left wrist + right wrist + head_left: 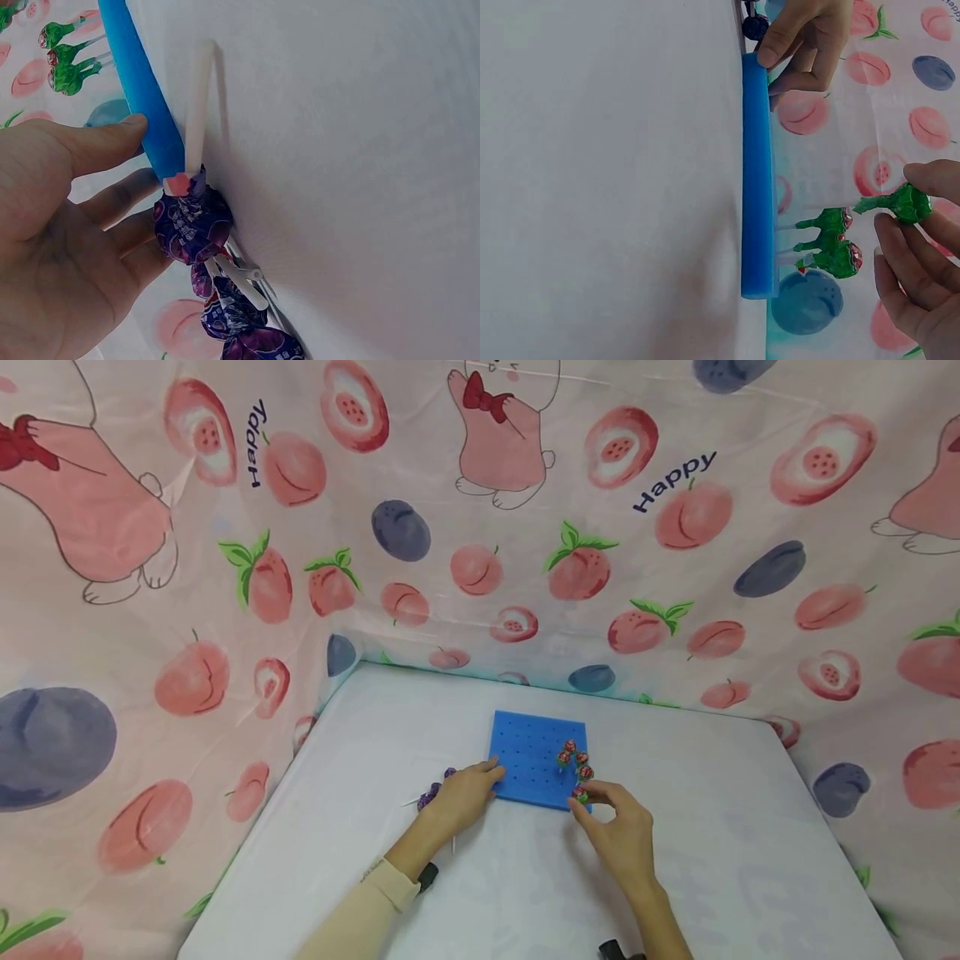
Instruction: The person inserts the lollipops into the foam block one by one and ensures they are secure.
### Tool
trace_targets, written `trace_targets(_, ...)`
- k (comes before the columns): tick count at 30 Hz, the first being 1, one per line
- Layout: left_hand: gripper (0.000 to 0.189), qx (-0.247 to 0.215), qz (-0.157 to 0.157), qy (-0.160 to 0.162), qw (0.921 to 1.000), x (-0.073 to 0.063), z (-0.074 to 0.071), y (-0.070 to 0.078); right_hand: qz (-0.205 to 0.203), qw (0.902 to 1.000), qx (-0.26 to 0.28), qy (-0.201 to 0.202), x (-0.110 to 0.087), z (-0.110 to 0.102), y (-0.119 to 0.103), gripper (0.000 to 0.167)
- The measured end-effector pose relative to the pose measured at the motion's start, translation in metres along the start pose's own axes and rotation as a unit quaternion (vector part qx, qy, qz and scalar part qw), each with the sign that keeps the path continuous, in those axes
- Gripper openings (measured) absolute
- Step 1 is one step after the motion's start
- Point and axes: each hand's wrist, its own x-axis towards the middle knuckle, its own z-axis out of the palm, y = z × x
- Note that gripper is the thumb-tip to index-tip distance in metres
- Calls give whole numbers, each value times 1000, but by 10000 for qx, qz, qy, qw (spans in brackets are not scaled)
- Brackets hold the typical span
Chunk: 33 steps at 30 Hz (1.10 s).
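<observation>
A blue pegboard (528,760) with rows of small holes lies on the white table. My left hand (463,793) rests at its left edge, the thumb touching the blue side and the other fingers fairly straight. My right hand (622,835) pinches a lollipop (909,203) in a green and red wrapper between thumb and fingers, over the board's near right corner. Several like lollipops (570,747) stand upright by their white sticks along the board's right side. Purple-wrapped lollipops (193,225) lie beside my left hand, partly hidden by it in the head view.
The white table (712,843) stretches around the board. Behind and to the sides hangs a pink cloth (510,568) printed with peaches and rabbits. Dark wrist straps (427,877) show at both wrists.
</observation>
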Motion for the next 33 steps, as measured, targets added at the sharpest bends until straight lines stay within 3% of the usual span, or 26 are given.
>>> trace_targets(18, 30, 65, 29, -1, 10000, 3, 0, 0, -679, 9962, -378, 392, 19, 5, 4, 38)
trace_targets(33, 32, 111, 15, -2, 9999, 1, 0, 0, -549, 9948, -853, 1, 34, 8, 2, 39)
